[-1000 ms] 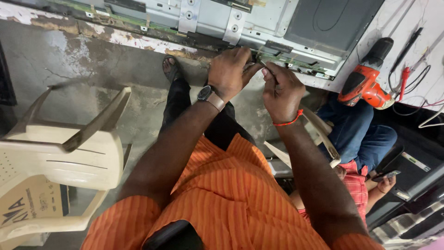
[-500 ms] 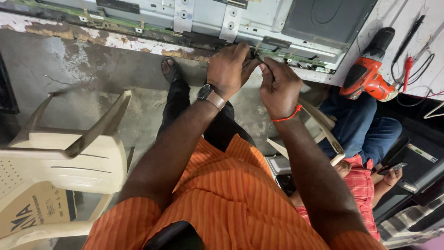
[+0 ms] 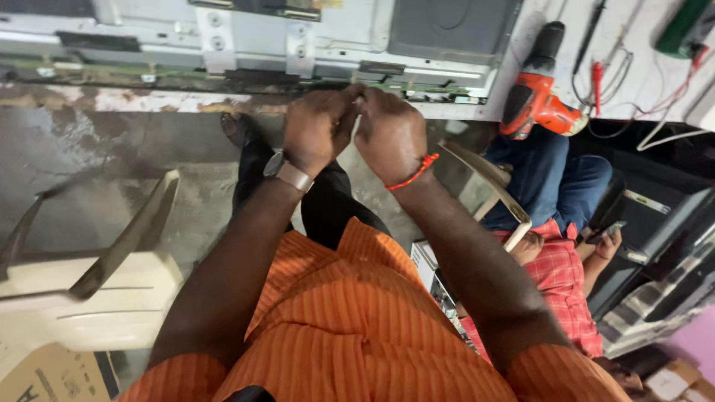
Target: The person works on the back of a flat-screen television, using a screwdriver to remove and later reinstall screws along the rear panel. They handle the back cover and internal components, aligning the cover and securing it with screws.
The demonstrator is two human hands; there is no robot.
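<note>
Television chassis (image 3: pixel 298 37) lies back-up on the worktop (image 3: pixel 633 82), its lower edge facing the person. Left hand (image 3: pixel 316 130) and right hand (image 3: pixel 391 134) meet there, fingers pinched on something too small to identify. Cordless drill (image 3: pixel 540 97) rests nearby.

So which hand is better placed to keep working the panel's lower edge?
Probably the right hand: its fingertips sit right at the metal panel's edge. The left hand presses against it from the side.

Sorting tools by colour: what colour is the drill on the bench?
Orange and black power drill, in the head view.
</note>
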